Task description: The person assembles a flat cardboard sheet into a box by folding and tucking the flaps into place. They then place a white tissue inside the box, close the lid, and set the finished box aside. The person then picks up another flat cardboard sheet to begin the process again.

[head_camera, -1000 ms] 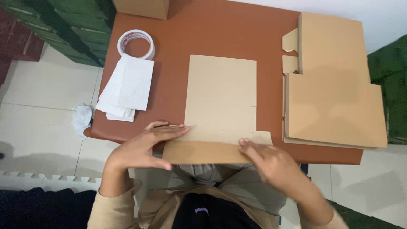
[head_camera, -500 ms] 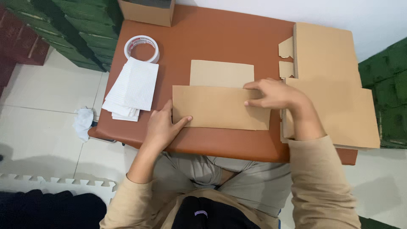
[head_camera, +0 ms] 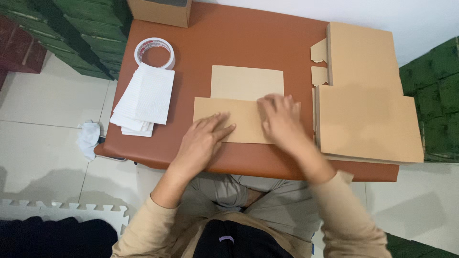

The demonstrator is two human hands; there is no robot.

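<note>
Cardboard, tan, one folded sheet [head_camera: 239, 107], lying on the brown table [head_camera: 248, 43] directly ahead of us, near the front edge. We log its long axis as running left to right across our body; a folded-over lower panel lies nearest us, and a narrower upper panel shows beyond it.

Left hand [head_camera: 203, 141]: flat, palm down, fingers spread and pointing forward-right, pressing the lower panel at its near left portion. Nothing is clasped; the hand is splayed out on the sheet.

Right hand [head_camera: 279, 119]: likewise flat and spread, resting on the right portion of the same panel, slightly blurred. It grips nothing. Both hands sit on the sheet, the right one further along toward the fold line, the left one nearer our body.

Right of the sheet, just beside it: a stack of flat cardboard blanks [head_camera: 366, 110], with small flaps at its left edge.

Left of the sheet, apart: a pile of white paper sheets [head_camera: 146, 100].

Beyond that pile: a roll of tape [head_camera: 154, 52].

Far edge: a small cardboard box [head_camera: 160, 10].

Floor, left: a crumpled white tissue [head_camera: 89, 137].
</note>
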